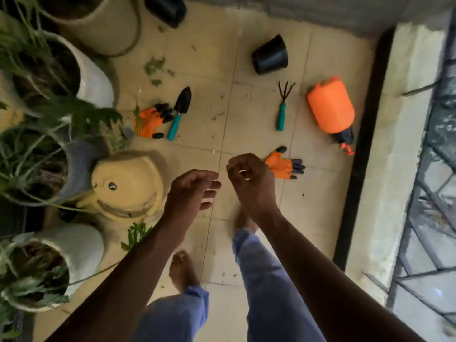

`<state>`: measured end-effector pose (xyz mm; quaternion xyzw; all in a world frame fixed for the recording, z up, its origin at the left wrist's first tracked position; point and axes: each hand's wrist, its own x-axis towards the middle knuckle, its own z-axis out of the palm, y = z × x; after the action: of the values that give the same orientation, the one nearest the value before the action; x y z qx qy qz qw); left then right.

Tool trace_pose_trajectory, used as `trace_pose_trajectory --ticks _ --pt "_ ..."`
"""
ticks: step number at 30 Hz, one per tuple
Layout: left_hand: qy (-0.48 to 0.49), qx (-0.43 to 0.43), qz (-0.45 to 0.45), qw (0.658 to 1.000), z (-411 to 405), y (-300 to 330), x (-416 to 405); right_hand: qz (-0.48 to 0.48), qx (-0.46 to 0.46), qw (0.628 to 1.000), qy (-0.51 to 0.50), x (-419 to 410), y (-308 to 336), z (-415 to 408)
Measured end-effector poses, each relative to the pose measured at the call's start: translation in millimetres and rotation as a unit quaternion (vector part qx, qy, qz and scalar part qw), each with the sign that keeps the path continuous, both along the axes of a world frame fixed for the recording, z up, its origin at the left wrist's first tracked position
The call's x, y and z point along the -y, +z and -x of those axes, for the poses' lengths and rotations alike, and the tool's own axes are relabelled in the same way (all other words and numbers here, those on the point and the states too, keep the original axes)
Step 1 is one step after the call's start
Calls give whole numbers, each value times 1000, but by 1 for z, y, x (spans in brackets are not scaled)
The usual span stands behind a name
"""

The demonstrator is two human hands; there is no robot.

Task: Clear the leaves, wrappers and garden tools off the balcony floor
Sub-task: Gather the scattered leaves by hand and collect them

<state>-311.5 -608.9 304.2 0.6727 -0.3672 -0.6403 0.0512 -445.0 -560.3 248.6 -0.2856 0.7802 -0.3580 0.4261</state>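
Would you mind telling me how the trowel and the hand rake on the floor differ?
The trowel ends in a solid black scoop; the hand rake ends in thin, spread black prongs. The trowel lies tilted, touching an orange glove near the pots; the hand rake lies nearly straight, alone on bare tile beside the orange sprayer. Both have teal handles and black metal heads.

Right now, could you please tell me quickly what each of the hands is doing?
Left hand: open, fingers loosely curled, holding nothing.
Right hand: fingers curled as if pinching; whether it holds anything cannot be told.
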Motion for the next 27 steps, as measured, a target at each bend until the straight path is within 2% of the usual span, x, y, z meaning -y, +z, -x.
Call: trace_pose_trajectory --ticks 6,14,20,27 --pt "84 -18 -7 996 35 -4 82 -2 -14 999 52 93 0 43" --pt "213 -31 -65 974 41 -39 189 -45 -72 981 173 228 -35 37" --pt "325 -60 -64 942 32 -83 265 -52 -130 939 313 328 -103 28" --pt "463 -123 -85 874 38 -132 302 -89 -216 857 460 425 -223 43"
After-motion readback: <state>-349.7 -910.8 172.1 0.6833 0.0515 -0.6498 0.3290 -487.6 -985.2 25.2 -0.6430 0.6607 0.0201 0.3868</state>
